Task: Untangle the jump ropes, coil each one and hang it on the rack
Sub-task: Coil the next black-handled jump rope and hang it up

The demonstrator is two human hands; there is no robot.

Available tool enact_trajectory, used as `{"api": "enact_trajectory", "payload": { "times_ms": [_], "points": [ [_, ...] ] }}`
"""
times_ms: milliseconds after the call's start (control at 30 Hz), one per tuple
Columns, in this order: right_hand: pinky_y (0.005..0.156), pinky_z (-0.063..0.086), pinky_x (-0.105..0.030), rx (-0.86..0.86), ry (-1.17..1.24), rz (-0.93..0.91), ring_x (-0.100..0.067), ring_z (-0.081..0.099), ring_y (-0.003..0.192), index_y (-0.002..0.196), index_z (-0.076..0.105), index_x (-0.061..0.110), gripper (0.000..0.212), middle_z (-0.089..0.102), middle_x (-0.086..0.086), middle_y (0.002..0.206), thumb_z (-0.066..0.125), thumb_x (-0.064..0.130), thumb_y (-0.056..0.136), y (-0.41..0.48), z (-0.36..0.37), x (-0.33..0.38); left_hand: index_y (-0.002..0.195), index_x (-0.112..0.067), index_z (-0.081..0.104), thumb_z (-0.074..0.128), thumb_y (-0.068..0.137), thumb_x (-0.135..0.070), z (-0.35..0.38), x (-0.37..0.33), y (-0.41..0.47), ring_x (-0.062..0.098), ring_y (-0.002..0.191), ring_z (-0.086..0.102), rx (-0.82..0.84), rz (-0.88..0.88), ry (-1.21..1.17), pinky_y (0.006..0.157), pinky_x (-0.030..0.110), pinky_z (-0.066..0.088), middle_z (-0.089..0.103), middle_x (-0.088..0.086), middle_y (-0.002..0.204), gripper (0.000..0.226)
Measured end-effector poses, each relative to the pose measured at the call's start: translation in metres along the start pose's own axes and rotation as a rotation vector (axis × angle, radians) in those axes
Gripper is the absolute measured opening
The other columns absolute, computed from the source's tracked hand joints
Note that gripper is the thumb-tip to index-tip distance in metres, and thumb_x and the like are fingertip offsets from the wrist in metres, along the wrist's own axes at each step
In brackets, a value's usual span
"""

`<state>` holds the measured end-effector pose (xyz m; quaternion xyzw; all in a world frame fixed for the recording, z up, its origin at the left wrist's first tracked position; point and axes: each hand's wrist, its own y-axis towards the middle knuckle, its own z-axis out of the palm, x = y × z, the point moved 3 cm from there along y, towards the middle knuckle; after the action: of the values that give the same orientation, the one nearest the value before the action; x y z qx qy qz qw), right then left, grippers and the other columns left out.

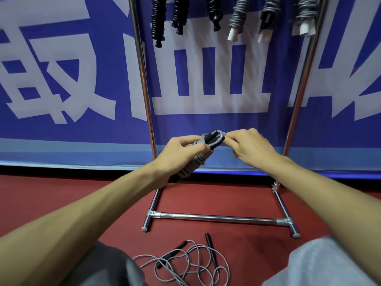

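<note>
Two hands on one coiled grey jump rope (196, 164), held up in front of the rack (216, 217).
Our left hand (181, 150) is wrapped round the middle of the bundle, fingers curled on it. Our right hand (249, 149) pinches the grey loop at its top end, beside a black handle tip (213, 133). Another black handle end pokes out below the left hand. The bundle sits tilted between the rack's two chrome uprights, above the red floor (206, 195). Six coils already hang at the top of the rack: three black coils (157, 21) to the left, three greyish coils (237, 15) to the right. One loose grey rope (185, 263) with black handles lies tangled on the floor between our knees, near the rack's base bar. Blue banner (61, 79) behind.
</note>
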<state>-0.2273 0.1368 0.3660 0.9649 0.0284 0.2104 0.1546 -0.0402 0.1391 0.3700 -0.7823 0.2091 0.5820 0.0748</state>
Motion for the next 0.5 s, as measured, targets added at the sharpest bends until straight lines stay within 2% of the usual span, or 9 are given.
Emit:
{"api": "enact_trajectory", "payload": {
  "times_ms": [67, 133, 200, 267, 333, 400, 500],
  "points": [
    [0.071, 0.051, -0.04, 0.044, -0.048, -0.028, -0.029, 0.059, 0.078, 0.094, 0.066, 0.034, 0.033, 0.06, -0.002, 0.07, 0.037, 0.05, 0.1, -0.001, 0.002, 0.004, 0.09, -0.023, 0.074, 0.063, 0.091, -0.026, -0.004, -0.001, 0.001, 0.01, 0.056, 0.058, -0.051, -0.04, -0.056, 0.052, 0.021, 0.044, 0.066, -0.003, 0.067, 0.012],
    [0.07, 0.048, -0.038, 0.128, -0.1, -0.057, -0.028, 0.056, 0.077, 0.109, 0.065, 0.03, 0.035, 0.053, 0.003, 0.069, 0.034, 0.045, 0.103, -0.004, 0.005, 0.01, 0.087, -0.023, 0.074, 0.064, 0.09, -0.028, -0.008, 0.001, 0.002, 0.013, 0.054, 0.055, -0.119, -0.083, -0.088, 0.05, 0.021, 0.042, 0.065, 0.001, 0.065, 0.012],
    [0.07, 0.045, -0.037, 0.227, -0.131, -0.079, -0.026, 0.056, 0.078, 0.103, 0.065, 0.024, 0.038, 0.049, 0.01, 0.064, 0.03, 0.039, 0.105, -0.008, 0.006, 0.019, 0.086, -0.022, 0.075, 0.066, 0.089, -0.03, -0.013, 0.004, 0.004, 0.014, 0.053, 0.054, -0.187, -0.113, -0.087, 0.048, 0.021, 0.041, 0.066, 0.002, 0.065, 0.012],
    [0.072, 0.047, -0.035, 0.304, -0.042, -0.078, -0.023, 0.063, 0.068, 0.087, 0.064, 0.018, 0.046, 0.058, 0.002, 0.052, 0.028, 0.042, 0.104, -0.013, 0.006, 0.03, 0.091, -0.021, 0.075, 0.068, 0.087, -0.029, -0.018, 0.008, 0.005, 0.014, 0.053, 0.055, -0.259, -0.124, -0.089, 0.047, 0.019, 0.042, 0.067, 0.002, 0.065, 0.012],
    [0.075, 0.049, -0.031, 0.367, 0.049, -0.136, -0.014, 0.059, 0.05, 0.081, 0.061, 0.02, 0.045, 0.061, -0.009, 0.047, 0.028, 0.042, 0.104, -0.018, 0.007, 0.046, 0.102, -0.024, 0.074, 0.068, 0.087, -0.026, -0.021, 0.008, 0.006, 0.012, 0.052, 0.057, -0.307, -0.104, -0.114, 0.048, 0.019, 0.044, 0.068, 0.0, 0.066, 0.016],
    [0.079, 0.049, -0.032, 0.379, 0.017, -0.235, -0.007, 0.054, 0.046, 0.086, 0.059, 0.022, 0.038, 0.058, -0.007, 0.045, 0.029, 0.036, 0.104, -0.022, 0.007, 0.058, 0.11, -0.035, 0.071, 0.066, 0.089, -0.025, -0.022, 0.007, 0.006, 0.01, 0.053, 0.058, -0.307, -0.077, -0.129, 0.053, 0.021, 0.047, 0.069, -0.006, 0.066, 0.023],
    [0.074, 0.05, -0.04, 0.342, 0.029, -0.305, -0.01, 0.056, 0.053, 0.098, 0.059, 0.017, 0.029, 0.059, -0.003, 0.053, 0.035, 0.033, 0.102, -0.022, 0.001, 0.06, 0.094, -0.042, 0.072, 0.063, 0.091, -0.023, -0.023, 0.006, 0.006, 0.011, 0.057, 0.057, -0.288, -0.044, -0.122, 0.058, 0.025, 0.046, 0.068, -0.005, 0.073, 0.021]
  ]
}}
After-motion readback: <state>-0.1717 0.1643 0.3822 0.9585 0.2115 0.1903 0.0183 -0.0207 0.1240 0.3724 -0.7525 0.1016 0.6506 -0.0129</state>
